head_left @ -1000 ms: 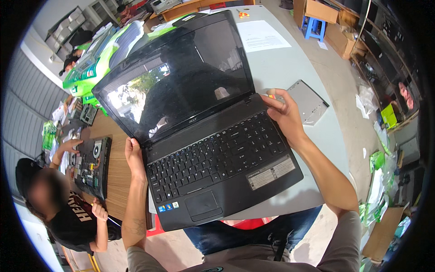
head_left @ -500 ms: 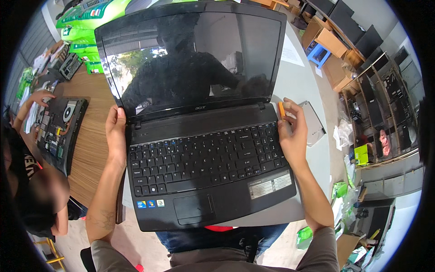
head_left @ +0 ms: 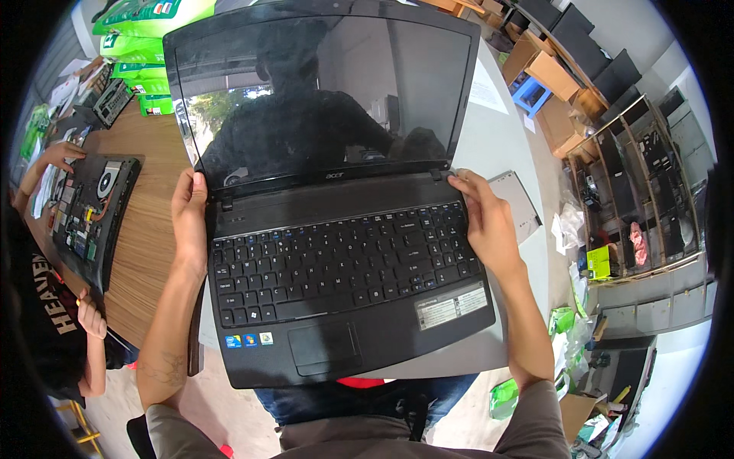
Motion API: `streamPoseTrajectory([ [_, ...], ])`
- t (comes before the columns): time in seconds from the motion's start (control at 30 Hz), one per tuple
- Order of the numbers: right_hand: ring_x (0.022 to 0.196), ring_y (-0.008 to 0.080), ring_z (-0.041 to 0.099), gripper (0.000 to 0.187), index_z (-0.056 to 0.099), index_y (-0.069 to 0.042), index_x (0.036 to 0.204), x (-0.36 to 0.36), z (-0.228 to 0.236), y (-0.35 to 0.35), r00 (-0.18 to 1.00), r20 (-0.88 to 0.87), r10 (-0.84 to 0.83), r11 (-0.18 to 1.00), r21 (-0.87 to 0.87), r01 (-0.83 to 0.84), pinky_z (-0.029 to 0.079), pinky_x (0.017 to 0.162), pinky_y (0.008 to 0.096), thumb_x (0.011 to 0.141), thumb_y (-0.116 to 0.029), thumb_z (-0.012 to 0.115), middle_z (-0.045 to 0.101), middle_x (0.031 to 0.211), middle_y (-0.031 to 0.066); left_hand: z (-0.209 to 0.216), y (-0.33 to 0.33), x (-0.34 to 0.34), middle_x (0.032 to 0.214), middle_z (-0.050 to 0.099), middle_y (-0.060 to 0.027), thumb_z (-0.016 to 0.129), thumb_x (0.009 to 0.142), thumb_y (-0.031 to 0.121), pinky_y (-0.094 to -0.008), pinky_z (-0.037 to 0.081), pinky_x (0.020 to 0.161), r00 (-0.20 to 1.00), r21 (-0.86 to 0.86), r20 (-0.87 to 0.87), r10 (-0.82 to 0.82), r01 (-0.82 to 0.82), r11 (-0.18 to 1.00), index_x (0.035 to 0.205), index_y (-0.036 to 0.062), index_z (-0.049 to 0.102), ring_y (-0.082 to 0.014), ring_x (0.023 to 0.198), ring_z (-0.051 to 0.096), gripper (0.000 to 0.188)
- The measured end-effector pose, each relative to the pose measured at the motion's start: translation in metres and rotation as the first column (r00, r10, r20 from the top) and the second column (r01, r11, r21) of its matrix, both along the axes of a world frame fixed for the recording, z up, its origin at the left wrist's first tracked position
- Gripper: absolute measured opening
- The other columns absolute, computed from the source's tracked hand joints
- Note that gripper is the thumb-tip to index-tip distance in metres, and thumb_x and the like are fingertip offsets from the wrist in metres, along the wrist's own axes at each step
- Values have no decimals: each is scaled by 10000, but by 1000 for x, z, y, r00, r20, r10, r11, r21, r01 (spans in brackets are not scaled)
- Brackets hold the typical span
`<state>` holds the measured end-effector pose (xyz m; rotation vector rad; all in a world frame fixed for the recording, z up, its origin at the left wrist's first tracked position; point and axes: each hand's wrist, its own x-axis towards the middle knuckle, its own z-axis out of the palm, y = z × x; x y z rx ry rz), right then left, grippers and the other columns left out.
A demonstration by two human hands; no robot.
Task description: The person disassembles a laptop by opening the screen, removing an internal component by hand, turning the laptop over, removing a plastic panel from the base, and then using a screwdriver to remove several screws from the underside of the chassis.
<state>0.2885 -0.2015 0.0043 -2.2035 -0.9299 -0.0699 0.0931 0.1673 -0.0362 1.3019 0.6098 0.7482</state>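
An opened black laptop [head_left: 336, 279] is in front of me, its dark screen [head_left: 321, 99] raised and reflecting a figure and a bright window. My left hand [head_left: 189, 222] grips the base's left side near the hinge, thumb on the edge and the other fingers mostly hidden beneath. On the opposite side, my right hand [head_left: 489, 226] holds the base's right edge, with fingertips at the corner by the right hinge. Just beyond that hand, a flat grey drive-like piece [head_left: 514, 203] lies on the pale table [head_left: 497, 138].
At left, a co-worker's hand [head_left: 61, 155] touches an opened laptop chassis [head_left: 95, 206] on a wooden table [head_left: 157, 168]. Green packages [head_left: 141, 50] are stacked behind. Cardboard boxes [head_left: 554, 76], a blue stool [head_left: 531, 93] and a metal rack [head_left: 650, 176] stand to the right.
My right fingers have moved onto the hinge corner, and the orange piece seen by them is out of sight. The laptop has shifted slightly left. The co-worker's lower hand has moved.
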Motion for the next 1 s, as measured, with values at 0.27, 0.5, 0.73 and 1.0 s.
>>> streamPoseTrajectory([
  [0.27,1113,423,657,362,533,25,1313,-3,8,-1,967,253,-25,987,162,-17,517,955,431,962,84,472,672,1246,224,-3,4,-1,891,572,67,473,1098,291,-202,421,730,999,24,9,-42,42,999,1039,94,603,-37,799,499,243],
  [0.5,1238,301,626,380,511,11,1372,12,-24,-10,996,-92,-5,996,85,13,471,1044,353,999,71,467,643,1328,198,-11,14,-4,935,603,45,473,1097,296,-202,430,756,998,86,-36,-52,55,995,1095,88,615,-42,830,518,251],
  [0.73,1225,313,625,432,430,19,1427,13,-43,-6,980,-198,20,954,298,41,474,1041,370,998,66,459,632,1325,223,-2,4,-2,935,610,35,480,1094,299,-220,457,779,999,65,10,-37,36,997,1056,79,602,-53,858,547,255],
  [1.0,1252,279,593,419,440,19,1423,16,-37,-6,953,-294,75,912,406,54,439,1073,361,1006,63,446,614,1342,216,-5,4,2,914,585,40,499,1087,298,-232,439,789,999,37,-27,-17,18,999,1027,102,611,-65,858,526,234],
])
